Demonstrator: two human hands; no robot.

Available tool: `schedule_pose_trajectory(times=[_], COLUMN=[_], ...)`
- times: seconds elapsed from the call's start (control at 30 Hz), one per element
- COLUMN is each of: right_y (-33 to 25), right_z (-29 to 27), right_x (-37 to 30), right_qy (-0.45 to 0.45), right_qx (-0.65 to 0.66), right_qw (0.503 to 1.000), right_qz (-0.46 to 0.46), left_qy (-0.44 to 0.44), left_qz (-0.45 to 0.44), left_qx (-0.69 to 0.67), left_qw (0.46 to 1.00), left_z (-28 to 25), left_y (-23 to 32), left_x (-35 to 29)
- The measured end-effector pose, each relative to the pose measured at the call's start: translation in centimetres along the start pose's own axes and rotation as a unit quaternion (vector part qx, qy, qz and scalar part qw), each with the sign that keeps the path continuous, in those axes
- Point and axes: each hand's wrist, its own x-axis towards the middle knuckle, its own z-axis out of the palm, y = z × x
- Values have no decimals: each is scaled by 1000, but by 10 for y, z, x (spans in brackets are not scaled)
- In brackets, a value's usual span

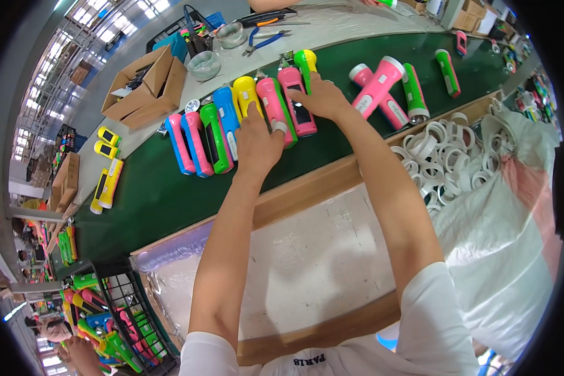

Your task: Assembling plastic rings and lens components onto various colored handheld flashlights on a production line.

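Flashlights in bright plastic lie in a slanted row on a green conveyor belt (pixel 150 200). My left hand (pixel 260 145) is over the row's middle, its fingertips at a yellow flashlight (pixel 245 89). A white ring (pixel 279 127) shows at its thumb side, beside a pink and green flashlight (pixel 271 100). My right hand (pixel 324 100) is curled round a green and yellow flashlight (pixel 305 61) at the row's right end, its thumb near a pink flashlight with a dark panel (pixel 302 114). Blue (pixel 226 116) and green (pixel 214 138) flashlights lie further left. Palms hide some of the contact.
Right of the row, a pink flashlight (pixel 380 84) crosses another. White rings (pixel 442 153) fill an opened sack (pixel 501 232). Left are a cardboard box (pixel 145 88) and a black crate (pixel 128 301) of flashlights. Blue-handled pliers (pixel 266 41) lie behind. Another person's hand (pixel 80 354) shows lower left.
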Motion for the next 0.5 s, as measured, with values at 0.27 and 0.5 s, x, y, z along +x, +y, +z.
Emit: schedule_pose_trajectory(times=[0.27,0.5], right_y=[9,1], right_z=[22,11], right_x=[-2,-1], right_qy=[31,-123], right_qx=[210,552], right_qw=[976,816], right_qz=[50,118], left_qy=[84,162], left_qz=[44,-101], left_qx=[158,157], left_qw=[983,969], left_z=[-11,-67], left_y=[-23,-145], left_x=[9,24])
